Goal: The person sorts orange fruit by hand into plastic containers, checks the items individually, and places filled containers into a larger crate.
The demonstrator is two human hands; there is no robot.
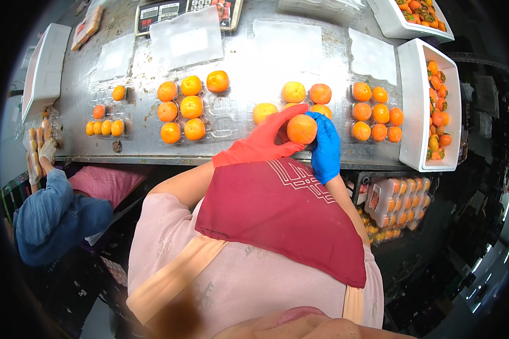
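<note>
My left hand [266,139], in a red rubber glove, holds an orange persimmon [302,129] from the left, fingers above and thumb below. On the fruit's right side my right hand [325,148], in a blue disposable glove, also grips it. Just beyond my hands, several persimmons [294,92] sit in a clear plastic tray, partly hidden by the red glove. To the right, a clear clamshell tray holds persimmons [362,111] in rows. Left of my hands, another clear tray [222,111] is partly filled with persimmons [191,106].
White foam boxes of persimmons [454,106] [384,19] stand at the right. A digital scale [159,12] is at the back of the metal table [140,150]. Smaller fruit [99,112] sits farther left. A co-worker's gloved hand [48,149] touches packed fruit. Packed trays [401,199] stand lower right.
</note>
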